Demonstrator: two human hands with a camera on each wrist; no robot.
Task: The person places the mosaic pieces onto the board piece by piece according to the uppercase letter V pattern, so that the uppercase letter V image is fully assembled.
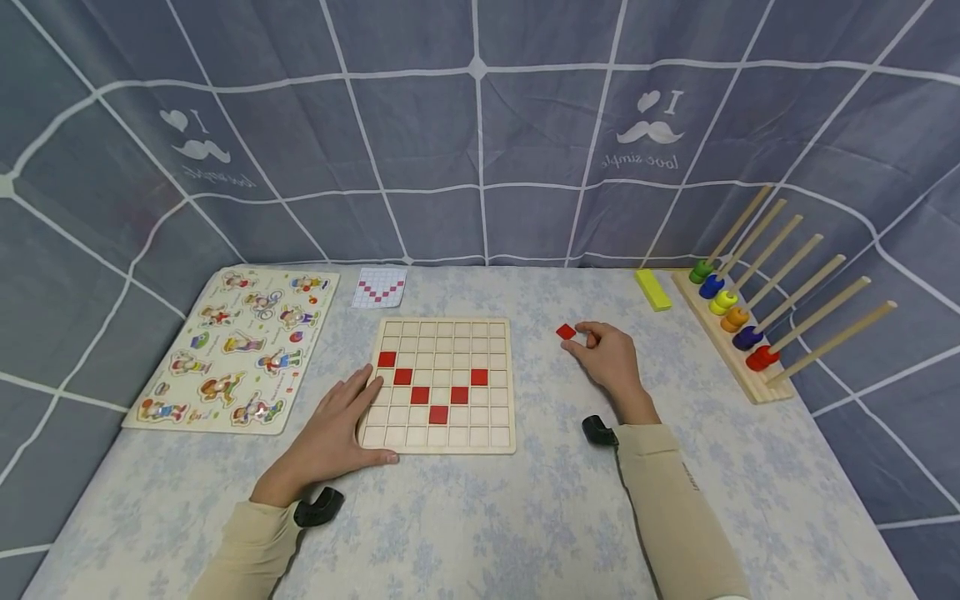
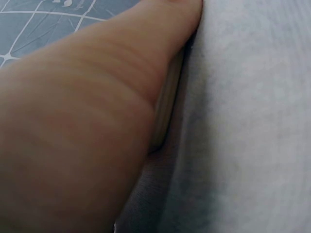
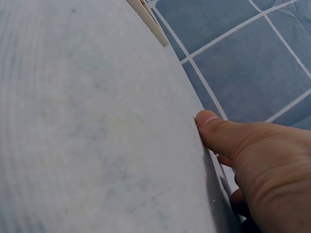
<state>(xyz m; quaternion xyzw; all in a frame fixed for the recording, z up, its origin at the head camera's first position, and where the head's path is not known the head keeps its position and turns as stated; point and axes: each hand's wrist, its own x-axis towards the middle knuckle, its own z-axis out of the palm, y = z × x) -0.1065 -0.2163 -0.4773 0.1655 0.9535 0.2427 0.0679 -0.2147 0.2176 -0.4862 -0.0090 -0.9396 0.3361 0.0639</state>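
Note:
A square wooden grid board (image 1: 453,450) lies in the middle of the table, with several red tiles (image 1: 438,415) in its cells forming a V-like pattern. My left hand (image 1: 337,429) rests against the board's lower left corner, fingers along the left side and thumb at the near edge. In the left wrist view, the board's edge (image 2: 167,104) shows beside the hand. To the right of the board, my right hand (image 1: 609,362) pinches a loose red square tile (image 1: 566,332) between thumb and forefinger, low over the table. The right wrist view mostly hides that tile behind the thumb (image 3: 214,128).
Behind the board lies a pattern card (image 1: 380,287) with a pink zigzag. A picture puzzle board (image 1: 232,350) is at the left. At the right stand a yellow block (image 1: 653,290) and a wooden peg rack (image 1: 738,358) with coloured rings. A grey-blue curtain (image 1: 420,125) hangs behind.

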